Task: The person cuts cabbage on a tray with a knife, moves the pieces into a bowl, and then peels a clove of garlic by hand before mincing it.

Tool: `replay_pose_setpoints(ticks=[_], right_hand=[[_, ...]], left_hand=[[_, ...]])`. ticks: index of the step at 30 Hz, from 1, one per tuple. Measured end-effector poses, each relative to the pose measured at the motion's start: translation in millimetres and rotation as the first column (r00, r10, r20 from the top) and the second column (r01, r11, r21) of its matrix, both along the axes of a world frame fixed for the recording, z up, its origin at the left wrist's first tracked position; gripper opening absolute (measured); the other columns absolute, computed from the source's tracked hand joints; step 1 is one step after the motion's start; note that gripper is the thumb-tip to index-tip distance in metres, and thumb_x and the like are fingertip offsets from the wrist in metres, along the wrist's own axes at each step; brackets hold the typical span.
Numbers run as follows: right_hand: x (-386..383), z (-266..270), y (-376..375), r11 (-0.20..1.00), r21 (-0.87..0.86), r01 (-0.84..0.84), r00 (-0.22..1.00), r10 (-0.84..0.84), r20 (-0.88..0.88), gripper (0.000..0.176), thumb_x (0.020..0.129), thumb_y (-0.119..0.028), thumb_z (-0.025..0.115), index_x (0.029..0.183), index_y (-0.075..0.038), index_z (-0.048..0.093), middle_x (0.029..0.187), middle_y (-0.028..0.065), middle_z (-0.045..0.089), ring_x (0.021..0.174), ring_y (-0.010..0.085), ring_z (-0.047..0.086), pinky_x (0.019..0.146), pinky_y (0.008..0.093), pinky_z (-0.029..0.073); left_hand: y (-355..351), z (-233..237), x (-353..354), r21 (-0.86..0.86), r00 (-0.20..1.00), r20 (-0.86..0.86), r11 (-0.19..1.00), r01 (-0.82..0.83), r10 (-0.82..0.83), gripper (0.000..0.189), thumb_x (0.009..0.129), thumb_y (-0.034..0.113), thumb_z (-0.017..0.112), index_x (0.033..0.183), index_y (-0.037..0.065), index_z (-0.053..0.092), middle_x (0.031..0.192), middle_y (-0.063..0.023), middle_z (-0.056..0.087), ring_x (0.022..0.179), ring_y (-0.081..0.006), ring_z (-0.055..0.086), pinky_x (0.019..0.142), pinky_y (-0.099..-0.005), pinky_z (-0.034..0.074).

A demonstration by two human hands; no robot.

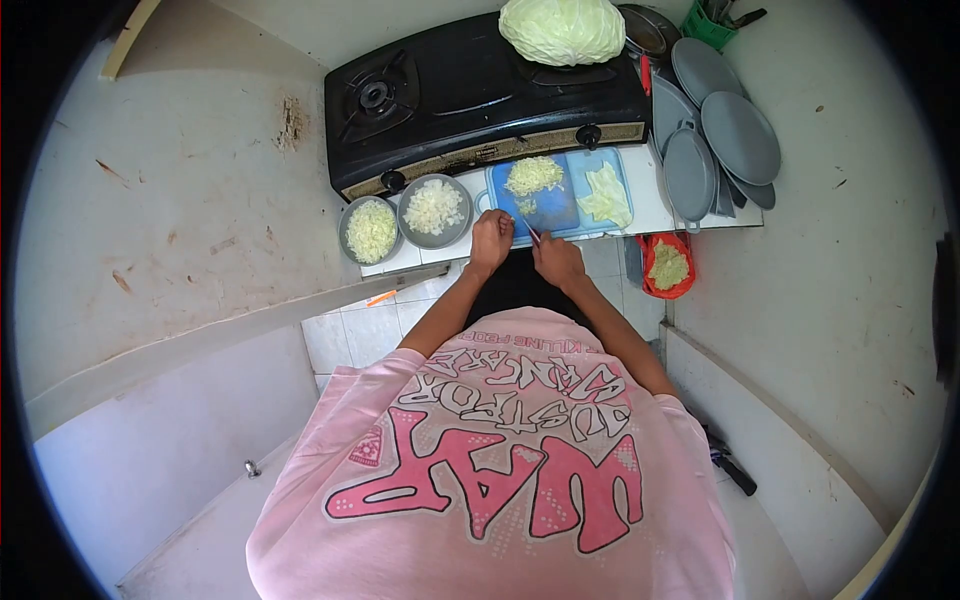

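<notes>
A blue cutting board (560, 215) lies on the white counter before me. On it are a pile of chopped cabbage (535, 175), small bits nearer me, and a pale cabbage leaf (605, 196) at the right. My right hand (558, 260) is closed round a knife (531, 231), its blade pointing up and left over the board's near edge. My left hand (492, 238) rests at the board's near left corner with its fingers bent together; a small pale bit shows at the fingertips, too small to name.
Two grey bowls of chopped pale vegetable (371, 232) (435, 211) stand left of the board. Behind is a black gas stove (450, 90) bearing a whole cabbage (563, 30). Grey plates (740, 138) stand at the right, above a red bag (667, 267) of scraps.
</notes>
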State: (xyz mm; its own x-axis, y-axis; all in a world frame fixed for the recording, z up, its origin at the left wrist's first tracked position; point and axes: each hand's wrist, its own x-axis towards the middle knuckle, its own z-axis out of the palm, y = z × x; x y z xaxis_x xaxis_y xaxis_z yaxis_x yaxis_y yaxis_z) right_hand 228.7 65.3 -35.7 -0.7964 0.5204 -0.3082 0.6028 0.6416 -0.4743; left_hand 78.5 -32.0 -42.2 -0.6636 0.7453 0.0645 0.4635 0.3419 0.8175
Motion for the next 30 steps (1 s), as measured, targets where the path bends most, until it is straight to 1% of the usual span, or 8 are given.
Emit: replay_pose_setpoints(ticks=[3,6,9,17,20,23,27,30], right_hand=[[-0.7,0.9,-6.4,0.999,-0.022,-0.031,0.999,0.030,-0.021,0.034,0.096,-0.029,0.058,0.105,0.004,0.060,0.080,0.0271,0.070,0.074,0.0443,0.071,0.070,0.0537,0.058],[-0.9,1.5,-9.9,1.000,-0.003,-0.026,0.998,0.026,-0.060,0.034,0.096,-0.029,0.057,0.104,0.004,0.060,0.079,0.0276,0.070,0.074,0.0449,0.071,0.070,0.0540,0.058],[-0.3,6.1,-9.7,0.999,-0.033,-0.020,0.999,0.019,-0.040,0.033,0.096,-0.028,0.057,0.103,0.004,0.060,0.077,0.0275,0.069,0.072,0.0447,0.071,0.069,0.0539,0.058],[-1.4,0.0,-12.0,0.999,0.028,-0.034,0.999,0.035,-0.034,0.031,0.096,-0.026,0.057,0.100,0.004,0.060,0.077,0.0270,0.070,0.072,0.0436,0.071,0.067,0.0523,0.058],[-6.1,-6.2,-13.9,0.998,0.057,-0.028,0.999,0.030,-0.031,0.029,0.096,-0.024,0.056,0.100,0.005,0.061,0.076,0.0265,0.070,0.071,0.0432,0.072,0.066,0.0515,0.058],[-11.7,-14.9,-13.7,0.998,0.065,-0.023,0.999,0.026,-0.042,0.028,0.096,-0.022,0.056,0.100,0.005,0.061,0.075,0.0261,0.070,0.071,0.0429,0.072,0.067,0.0517,0.059],[-9.6,-9.2,-11.7,0.999,0.034,-0.018,0.999,0.020,-0.038,0.029,0.097,-0.024,0.055,0.100,0.004,0.060,0.075,0.0262,0.070,0.071,0.0431,0.072,0.068,0.0527,0.058],[5.7,-3.7,-7.6,0.998,0.029,-0.058,0.998,0.058,-0.024,0.032,0.098,-0.027,0.055,0.100,0.004,0.060,0.076,0.0264,0.070,0.072,0.0432,0.071,0.068,0.0534,0.058]], left_hand=[[0.2,1.9,0.7,-0.005,1.000,0.006,1.000,-0.004,0.004,0.007,0.085,-0.002,0.067,0.091,-0.006,0.067,0.084,-0.0184,0.064,0.071,-0.0274,0.068,0.068,-0.0365,0.056],[1.2,3.1,-0.5,-0.024,1.000,-0.015,1.000,-0.001,0.000,0.007,0.085,-0.002,0.067,0.090,-0.006,0.067,0.084,-0.0187,0.065,0.071,-0.0285,0.067,0.068,-0.0369,0.055],[0.0,1.1,-1.4,-0.018,0.999,-0.044,1.000,0.020,-0.021,0.007,0.084,-0.002,0.066,0.090,-0.006,0.067,0.083,-0.0190,0.065,0.072,-0.0296,0.067,0.067,-0.0380,0.055],[0.2,-4.5,-4.5,-0.025,0.992,-0.121,0.999,0.045,-0.048,0.007,0.083,-0.003,0.067,0.090,-0.006,0.067,0.083,-0.0205,0.065,0.072,-0.0315,0.068,0.067,-0.0394,0.055],[0.1,-2.1,-4.5,-0.023,0.995,-0.085,0.999,0.046,-0.048,0.007,0.083,-0.004,0.067,0.090,-0.006,0.067,0.083,-0.0206,0.066,0.072,-0.0317,0.068,0.068,-0.0388,0.056],[0.8,7.0,-3.0,-0.050,0.994,-0.096,0.998,0.046,-0.051,0.007,0.082,-0.004,0.067,0.089,-0.006,0.067,0.083,-0.0206,0.066,0.073,-0.0319,0.069,0.068,-0.0385,0.056],[1.5,-1.6,-3.9,-0.030,0.999,-0.039,1.000,0.004,-0.005,0.008,0.082,-0.003,0.069,0.089,-0.006,0.067,0.083,-0.0198,0.067,0.072,-0.0292,0.069,0.067,-0.0370,0.057],[1.0,-3.0,-3.1,-0.032,0.999,0.014,0.999,-0.035,0.035,0.008,0.082,-0.003,0.070,0.089,-0.006,0.067,0.083,-0.0188,0.067,0.071,-0.0264,0.069,0.067,-0.0357,0.057]])
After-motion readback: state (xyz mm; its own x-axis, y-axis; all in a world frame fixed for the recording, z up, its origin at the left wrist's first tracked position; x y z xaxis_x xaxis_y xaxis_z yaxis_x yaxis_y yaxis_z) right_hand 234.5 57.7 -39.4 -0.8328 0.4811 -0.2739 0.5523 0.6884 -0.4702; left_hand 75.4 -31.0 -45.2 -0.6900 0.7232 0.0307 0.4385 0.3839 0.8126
